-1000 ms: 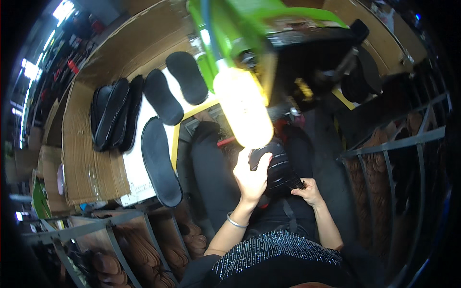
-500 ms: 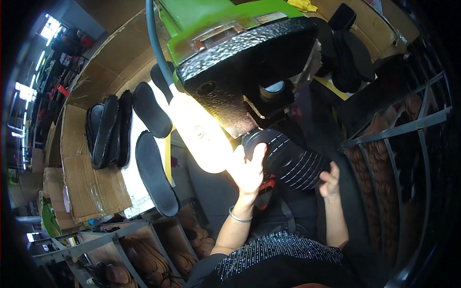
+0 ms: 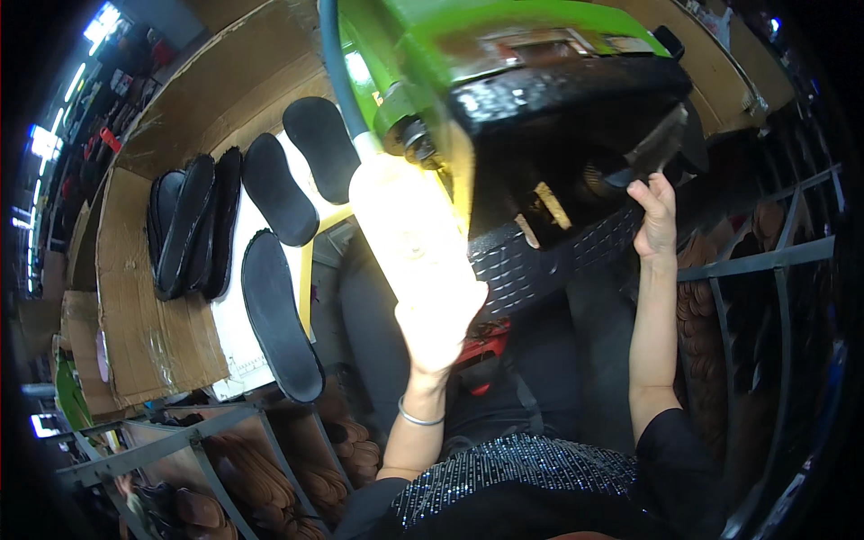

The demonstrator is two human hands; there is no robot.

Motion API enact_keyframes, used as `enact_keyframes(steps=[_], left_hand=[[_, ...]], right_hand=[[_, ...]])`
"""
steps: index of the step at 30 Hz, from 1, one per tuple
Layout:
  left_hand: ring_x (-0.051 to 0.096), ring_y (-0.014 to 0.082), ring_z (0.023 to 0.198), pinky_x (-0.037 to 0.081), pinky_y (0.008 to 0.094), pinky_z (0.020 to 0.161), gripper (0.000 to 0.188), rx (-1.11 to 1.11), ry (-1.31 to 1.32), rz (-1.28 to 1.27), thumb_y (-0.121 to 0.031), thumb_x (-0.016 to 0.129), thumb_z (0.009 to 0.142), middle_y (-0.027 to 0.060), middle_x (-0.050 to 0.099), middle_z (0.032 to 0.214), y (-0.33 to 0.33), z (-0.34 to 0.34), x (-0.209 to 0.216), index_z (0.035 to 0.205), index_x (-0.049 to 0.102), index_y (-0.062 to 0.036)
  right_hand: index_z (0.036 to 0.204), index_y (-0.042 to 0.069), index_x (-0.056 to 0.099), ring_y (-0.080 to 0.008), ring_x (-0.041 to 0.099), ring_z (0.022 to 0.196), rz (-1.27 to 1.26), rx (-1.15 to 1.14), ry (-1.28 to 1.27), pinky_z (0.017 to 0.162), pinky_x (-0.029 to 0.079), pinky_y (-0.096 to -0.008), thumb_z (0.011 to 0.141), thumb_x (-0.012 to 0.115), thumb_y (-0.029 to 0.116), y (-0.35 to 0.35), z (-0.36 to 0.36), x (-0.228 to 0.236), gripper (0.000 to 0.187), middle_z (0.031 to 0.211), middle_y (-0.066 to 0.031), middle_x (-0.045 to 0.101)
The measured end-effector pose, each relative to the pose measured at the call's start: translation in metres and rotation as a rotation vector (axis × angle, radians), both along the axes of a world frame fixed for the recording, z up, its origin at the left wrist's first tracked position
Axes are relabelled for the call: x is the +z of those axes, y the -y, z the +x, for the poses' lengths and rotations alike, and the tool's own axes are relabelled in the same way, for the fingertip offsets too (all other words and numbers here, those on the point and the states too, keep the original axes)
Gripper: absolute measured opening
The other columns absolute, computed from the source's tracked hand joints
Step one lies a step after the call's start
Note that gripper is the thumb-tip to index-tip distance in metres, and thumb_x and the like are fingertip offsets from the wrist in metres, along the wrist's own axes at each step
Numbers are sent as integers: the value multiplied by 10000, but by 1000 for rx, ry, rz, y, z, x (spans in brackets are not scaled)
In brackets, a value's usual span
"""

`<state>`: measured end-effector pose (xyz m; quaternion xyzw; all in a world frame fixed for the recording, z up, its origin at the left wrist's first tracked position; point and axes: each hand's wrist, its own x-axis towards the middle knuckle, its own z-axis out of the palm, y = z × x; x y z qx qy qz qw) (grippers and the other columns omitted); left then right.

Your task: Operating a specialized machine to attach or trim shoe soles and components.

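A black shoe sole (image 3: 522, 274) with rows of pale marks lies across beneath the dark head of a green machine (image 3: 576, 99). My left hand (image 3: 438, 328) is closed at the sole's left end, its thumb along the edge; lamp glare washes out the fingers. My right hand (image 3: 657, 219) is raised beside the machine head, past the sole's right end. Its fingers are curled near a translucent flap (image 3: 661, 144); what they grip, if anything, is hidden. A glaring lamp (image 3: 405, 225) hangs just above my left hand.
To the left, several black insoles (image 3: 282, 315) lie on a white board within a cut-open cardboard box (image 3: 148, 333). Racks of tan sole-shaped pieces (image 3: 256, 468) stand at the lower left, with another rack (image 3: 756, 261) on the right. A grey-blue hose (image 3: 337, 72) runs down to the lamp.
The sole has swung round to lie more crosswise beneath the machine head. My right hand has moved up and away toward the flap; my left has shifted slightly left, into the glare. The view has shifted.
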<state>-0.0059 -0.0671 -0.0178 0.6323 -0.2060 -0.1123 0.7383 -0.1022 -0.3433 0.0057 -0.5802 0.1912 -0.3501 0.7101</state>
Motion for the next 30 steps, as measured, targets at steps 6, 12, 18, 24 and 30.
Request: enact_keyframes(steps=[6,12,18,24,30], left_hand=[[609,159,825,481,284,791,309,120,-155,-255,15,704,728,107,638,920,-39,24,-8,1008,582,64],[605,176,865,482,281,827,318,103,-343,-325,43,640,754,111,621,961,-84,42,-25,1061,558,56],[601,195,919,494,314,871,343,77,-625,-358,68,600,802,103,595,1032,-112,22,-75,1130,514,19],[589,86,831,497,256,763,312,-684,-67,495,28,738,733,19,659,923,-89,20,-105,1028,636,34],[580,84,754,478,231,693,245,-141,276,219,-54,732,765,45,660,868,18,5,-27,977,643,31]], right_hand=[[1114,3,524,-155,611,881,246,142,232,806,505,-276,801,642,-18,-50,23,-24,335,1008,-92,628],[1127,-22,475,-136,600,875,137,205,201,821,478,-261,786,623,-42,-96,27,-41,372,988,-96,619],[1003,-23,526,-106,601,771,-121,257,22,714,493,-242,718,728,-27,-124,36,-40,349,860,-60,635],[933,-7,570,-112,616,798,-521,255,-105,726,501,-253,674,811,65,-131,37,-29,361,874,-61,655],[1008,-20,547,-132,605,869,-91,121,1,783,498,-266,716,790,92,-129,18,-66,396,924,-75,640]])
